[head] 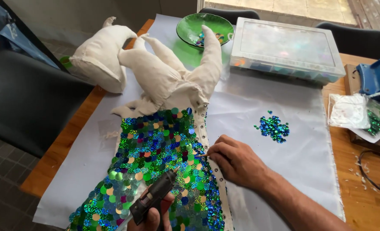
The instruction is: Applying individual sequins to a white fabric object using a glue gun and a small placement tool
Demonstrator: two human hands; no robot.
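Observation:
A stuffed white cloth figure (164, 79) lies on a pale sheet (267, 107); its lower part is covered with green, blue and gold sequins (160, 158). My right hand (235, 160) rests at the right edge of the sequined part, fingertips pinched as if pressing a small sequin there. My left hand (153, 216), at the bottom edge, grips a dark glue gun (153, 196) whose nozzle points up toward the sequins.
A loose pile of blue-green sequins (273, 127) lies on the sheet to the right. Behind stand a green glass dish (194, 25), a clear plastic organizer box (286, 49), plastic bags (352, 111) and a blue tool (376, 77). Black chairs surround the wooden table (361, 188).

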